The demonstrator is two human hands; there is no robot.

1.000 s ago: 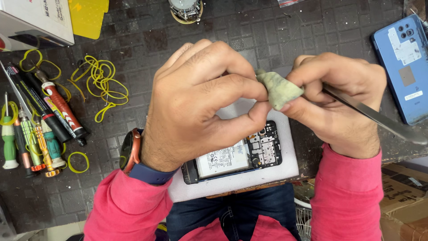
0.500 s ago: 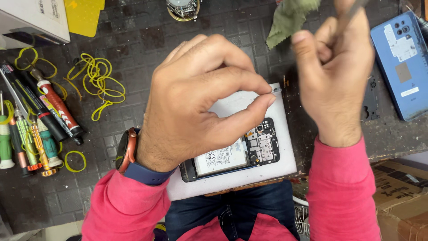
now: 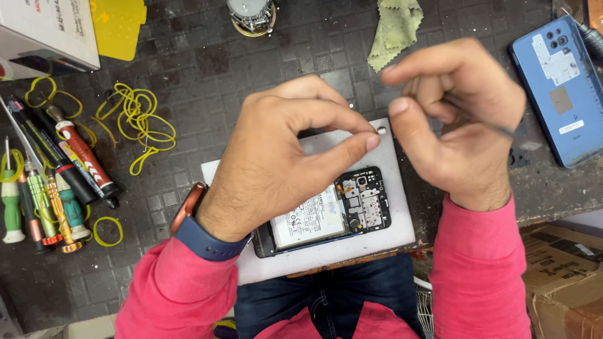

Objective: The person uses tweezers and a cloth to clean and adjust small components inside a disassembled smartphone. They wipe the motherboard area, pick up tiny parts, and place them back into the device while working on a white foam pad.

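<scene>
While lying face down with its back off, opened phone [image 3: 333, 210] rests on grey pad [image 3: 402, 213], near centre of the bench. Covered over its left and far part by left hand [image 3: 282, 157], thumb and forefinger pressed tip to tip just above the pad's far right corner; cannot tell whether anything tiny sits between them. Raised to the right and clear of the phone: right hand [image 3: 458, 119], fingers curled and pinching a thin tool [image 3: 496, 129], blurred, so kind of tip unclear.

Probably mid-teardown or mid-cleaning of the exposed board and battery, at a pause between touches. Calls next for bringing the tool tip down onto the uncovered right end of the phone with a light, steady approach, and for keeping the body pinned so nothing slides on the pad.

Counted:
- one opened phone, one grey pad, one thin tool
- one green cloth [image 3: 396, 25], far, right of centre
- one blue phone [image 3: 559, 88], camera side up, far right
- one tangle of yellow rubber bands [image 3: 135, 119] on the left, plus at least three single loops
- a cluster of screwdrivers [image 3: 44, 201] at the left edge, overlapping, roughly seven
- one wristwatch [image 3: 188, 210] on the left wrist
</scene>
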